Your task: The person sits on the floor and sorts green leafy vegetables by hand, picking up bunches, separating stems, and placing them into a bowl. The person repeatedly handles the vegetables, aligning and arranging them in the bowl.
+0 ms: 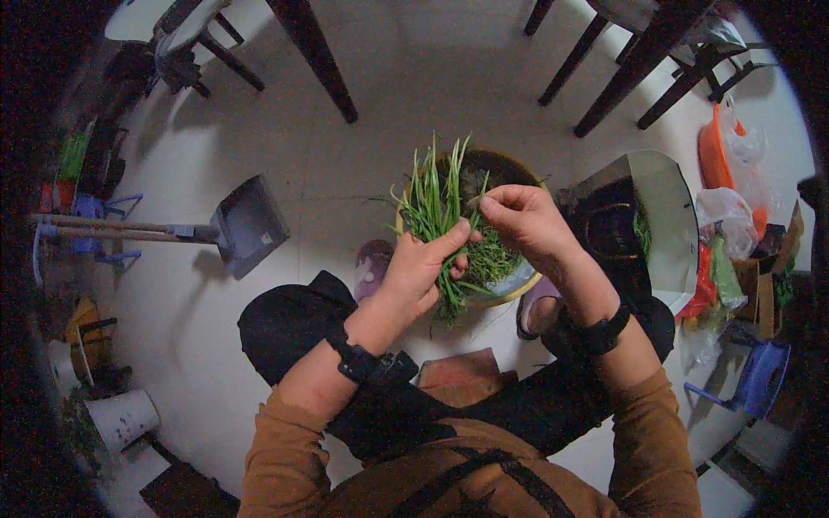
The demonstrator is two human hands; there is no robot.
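Observation:
A bunch of long thin green stalks, like chives (432, 194), is gripped in my left hand (421, 269), the thumb lying across it. My right hand (528, 217) is just right of the bunch, thumb and forefinger pinched on a small pale-green piece of stalk (476, 202). Below both hands stands a round basin with a yellowish rim (511, 294) on the floor between my feet. Loose green trimmings (495, 259) lie inside it, and its far part looks dark with debris. The bunch and my hands hide part of the basin.
A long-handled dustpan (249, 226) lies to the left. At the right are a pale open container (667, 213) with some greens, plastic bags (728, 213), an orange basin (714, 152) and a blue stool (764, 379). Dark furniture legs (317, 65) stand ahead.

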